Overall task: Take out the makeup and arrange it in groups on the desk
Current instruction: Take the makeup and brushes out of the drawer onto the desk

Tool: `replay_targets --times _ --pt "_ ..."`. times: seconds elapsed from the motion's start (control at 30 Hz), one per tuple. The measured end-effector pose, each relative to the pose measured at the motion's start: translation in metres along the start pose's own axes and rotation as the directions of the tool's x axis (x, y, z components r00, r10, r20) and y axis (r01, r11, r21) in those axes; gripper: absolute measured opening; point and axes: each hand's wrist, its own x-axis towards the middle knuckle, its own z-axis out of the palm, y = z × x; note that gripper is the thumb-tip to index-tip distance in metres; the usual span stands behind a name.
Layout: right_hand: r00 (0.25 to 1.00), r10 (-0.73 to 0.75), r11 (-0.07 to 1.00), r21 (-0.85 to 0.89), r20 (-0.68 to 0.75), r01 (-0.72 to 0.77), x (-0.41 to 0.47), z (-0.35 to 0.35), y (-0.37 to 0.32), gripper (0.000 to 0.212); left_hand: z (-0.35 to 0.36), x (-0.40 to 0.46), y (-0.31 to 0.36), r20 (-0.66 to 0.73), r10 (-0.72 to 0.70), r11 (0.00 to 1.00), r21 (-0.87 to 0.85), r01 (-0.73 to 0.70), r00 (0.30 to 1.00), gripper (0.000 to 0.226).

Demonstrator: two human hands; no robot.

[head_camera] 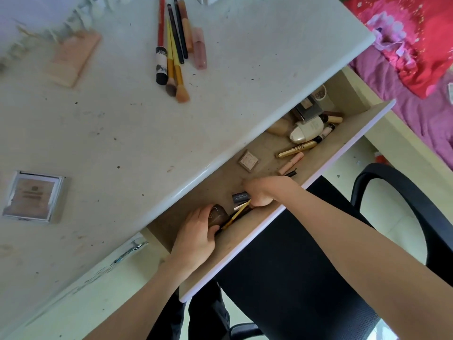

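Both hands are inside the open drawer (348,146) under the white desk (137,123). My left hand (196,234) grips a dark brown compact (218,215) near the drawer's left end. My right hand (262,192) is curled around a dark tube (241,197) and thin gold pencils (239,213). Further right in the drawer lie a small square compact (248,161), a gold tube (296,148), a pink tube (290,163), a cream bottle (306,130) and several other cosmetics. On the desk lie a group of brushes and pencils (172,49), a peach palette (72,57) and a silver compact (34,196).
A black office chair (306,266) stands right below the drawer front. A bed with pink and red bedding (416,45) is at the right. The desk's far left edge shows blurred pale objects (36,28).
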Motion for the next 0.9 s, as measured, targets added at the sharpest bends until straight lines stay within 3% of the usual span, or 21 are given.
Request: replay_targets --times 0.17,0.4,0.5,0.6,0.67,0.77,0.83,0.9 --pt "0.992 -0.041 0.988 0.144 -0.117 0.058 -0.017 0.000 0.008 0.023 -0.010 -0.003 0.005 -0.046 -0.032 0.995 -0.094 0.027 0.998 0.048" --pt "0.981 -0.045 0.975 0.204 -0.186 0.083 -0.048 -0.015 0.013 0.009 -0.021 -0.011 0.016 -0.087 -0.001 0.977 -0.212 -0.018 0.996 0.047" --pt "0.969 -0.063 0.943 0.303 -0.241 0.137 -0.063 -0.022 0.018 0.008 -0.029 -0.018 0.023 -0.123 0.070 0.951 -0.292 -0.103 0.990 0.049" --pt "0.934 -0.105 0.844 0.467 -0.341 0.265 -0.085 -0.032 0.025 0.006 -0.037 -0.021 0.030 -0.180 0.158 0.922 -0.325 -0.210 0.971 0.059" --pt "0.898 -0.126 0.656 0.643 -0.421 0.394 -0.096 -0.038 0.027 0.008 -0.047 -0.019 0.041 -0.222 0.126 0.888 -0.410 -0.210 0.967 0.053" --pt "0.888 -0.109 0.072 0.887 -0.447 0.456 -0.098 -0.049 0.025 0.006 -0.071 -0.013 0.057 -0.270 0.023 0.821 -0.544 -0.172 0.963 0.042" --pt "0.913 -0.039 -0.217 0.895 -0.406 0.388 -0.092 -0.059 0.023 0.006 -0.090 -0.005 0.065 -0.265 -0.074 0.781 -0.615 -0.109 0.961 0.042" --pt "0.933 0.008 -0.424 0.844 -0.359 0.328 -0.085 -0.074 0.018 0.008 -0.108 0.008 0.065 -0.289 -0.160 0.764 -0.642 -0.067 0.944 0.041"
